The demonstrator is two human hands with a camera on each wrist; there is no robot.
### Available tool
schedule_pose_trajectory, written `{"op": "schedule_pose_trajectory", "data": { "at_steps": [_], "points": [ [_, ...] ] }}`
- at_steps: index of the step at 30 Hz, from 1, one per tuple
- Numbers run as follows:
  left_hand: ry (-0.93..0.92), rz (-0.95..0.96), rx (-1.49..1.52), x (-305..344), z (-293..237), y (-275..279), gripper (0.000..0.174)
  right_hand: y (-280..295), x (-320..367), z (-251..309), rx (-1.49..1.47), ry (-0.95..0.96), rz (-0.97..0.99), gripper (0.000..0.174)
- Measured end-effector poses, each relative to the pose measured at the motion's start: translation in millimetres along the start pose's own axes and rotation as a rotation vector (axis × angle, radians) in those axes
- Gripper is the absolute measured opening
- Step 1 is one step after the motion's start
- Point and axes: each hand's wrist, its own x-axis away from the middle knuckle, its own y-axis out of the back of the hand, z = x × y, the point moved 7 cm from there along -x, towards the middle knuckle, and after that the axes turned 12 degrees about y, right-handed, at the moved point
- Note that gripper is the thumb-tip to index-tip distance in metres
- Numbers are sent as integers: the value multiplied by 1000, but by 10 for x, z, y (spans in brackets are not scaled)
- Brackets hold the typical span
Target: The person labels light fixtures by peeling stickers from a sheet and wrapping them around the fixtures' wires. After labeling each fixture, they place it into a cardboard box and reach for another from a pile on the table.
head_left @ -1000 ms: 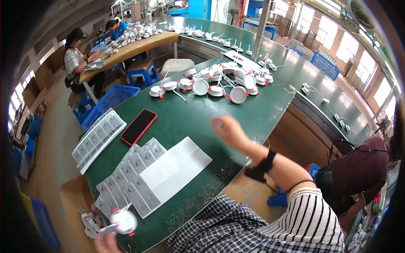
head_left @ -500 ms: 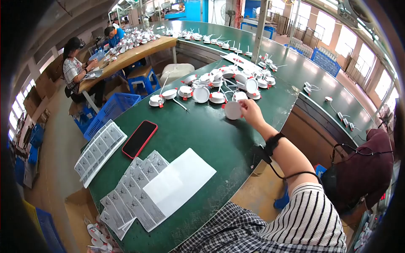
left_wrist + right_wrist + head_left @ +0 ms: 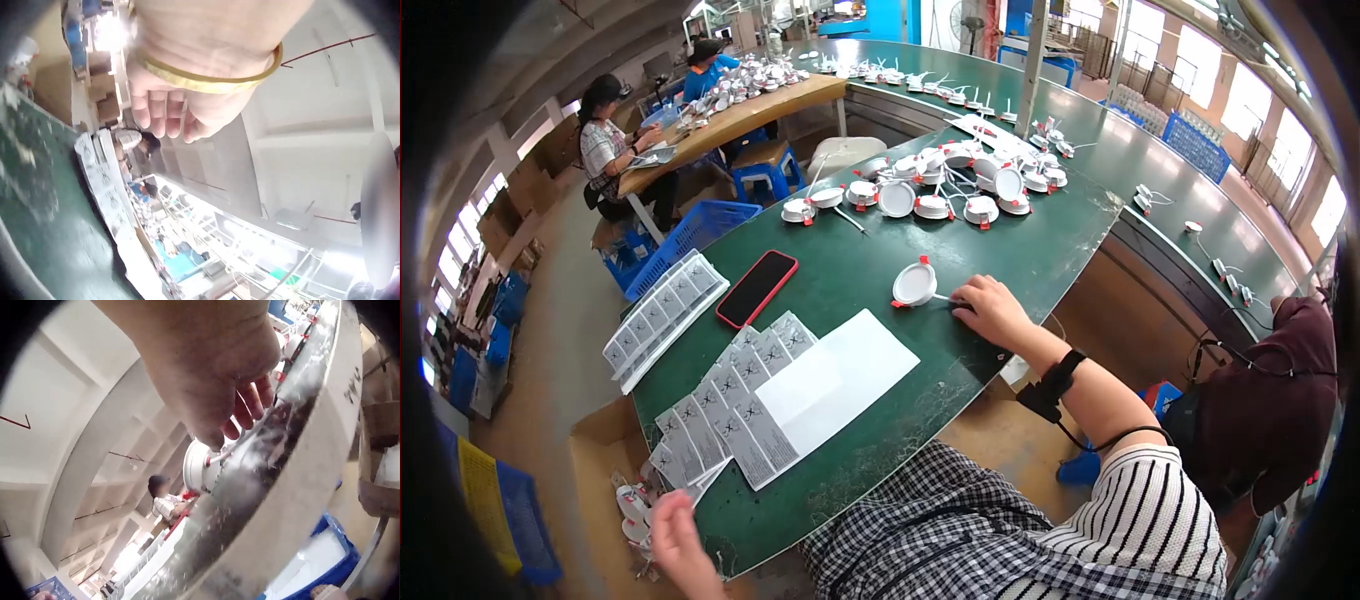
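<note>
A round white downlight (image 3: 915,285) with red clips lies on the green table, its pale face turned up. Its short white cable (image 3: 943,297) runs to my right hand (image 3: 998,312), whose curled fingers and thumb grip it. In the right wrist view the fingertips are right along the cable (image 3: 239,447), beside the downlight's rim (image 3: 195,465). At the lower left my left hand (image 3: 683,545) is raised over the table's edge with loosely bent fingers and holds nothing. Sheets of printed labels (image 3: 725,410) lie between the hands, partly covered by white paper (image 3: 850,365).
A red-cased phone (image 3: 757,288) and a label stack (image 3: 665,315) lie at the left. Downlights (image 3: 930,180) are heaped at the back. A carton (image 3: 600,455) with more downlights stands below the left edge. Two people sit at a wooden table (image 3: 740,115); another person is at the right.
The downlight in my left hand a second ago is gone from it. My right hand has taken another downlight from the heap and brought it nearer, onto the bare table.
</note>
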Motion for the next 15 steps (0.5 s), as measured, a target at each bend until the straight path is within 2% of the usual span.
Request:
{"op": "schedule_pose_trajectory", "data": {
  "at_steps": [2,3,4,6,7,9,12,14,15],
  "points": [
    [-13,21,255,52,126,-241,11,-65,39,76,209,-3,12,11],
    [-32,161,235,96,73,-379,12,4,36,194,244,30,-26,9],
    [-81,173,154,138,-10,-461,11,54,25,299,234,43,-19,9],
    [-81,227,206,226,-176,-624,11,360,-1,622,176,-13,-81,8],
    [-140,255,137,275,-293,-693,13,565,-34,870,115,36,-113,9],
    [-299,309,-9,364,-584,-847,21,743,-75,1261,-8,76,44,11],
    [-586,360,-179,564,-959,-1141,40,654,-47,1719,-177,163,212,12],
    [-732,390,-320,686,-983,-1331,50,444,-46,2000,-330,244,315,12],
    [-732,406,-351,708,-930,-1394,52,344,-60,2115,-428,254,382,12]
  ]
}}
